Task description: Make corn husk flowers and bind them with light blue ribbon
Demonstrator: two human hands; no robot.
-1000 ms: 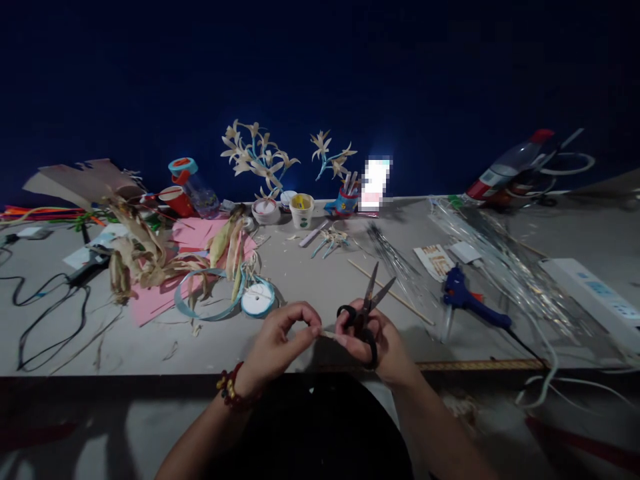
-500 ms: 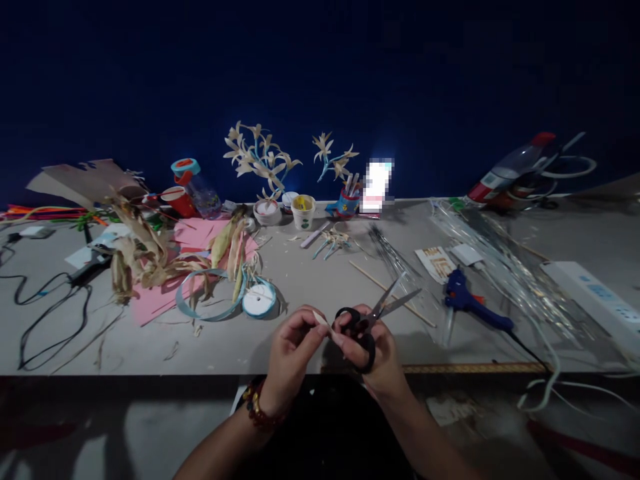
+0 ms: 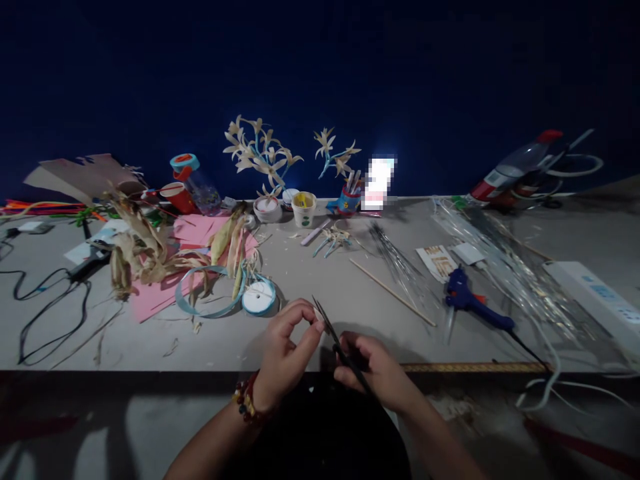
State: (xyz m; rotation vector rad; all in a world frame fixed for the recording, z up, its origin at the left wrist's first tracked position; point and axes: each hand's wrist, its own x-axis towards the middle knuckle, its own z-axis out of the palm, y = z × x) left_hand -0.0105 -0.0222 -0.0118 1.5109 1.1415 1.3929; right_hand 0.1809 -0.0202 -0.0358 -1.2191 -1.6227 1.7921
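My left hand, with a beaded bracelet at the wrist, pinches a small pale piece of corn husk between thumb and forefinger. My right hand grips black-handled scissors. Their blades point up and left, edge-on to me, and lie against the husk piece at my left fingertips; whether they are cutting I cannot tell. Beyond my left hand sits a white spool wound with light-blue ribbon. Past my right hand lies a thin wooden stick.
Dried corn husks spread over pink paper at left. Husk flowers stand at the back beside a paper cup. Rightward are thin wires, a blue glue gun with its cord, and a power strip.
The scissors have swung from pointing up-right to up-left, and their tips now meet the husk piece. My right hand has drawn slightly away from my left fingertips.
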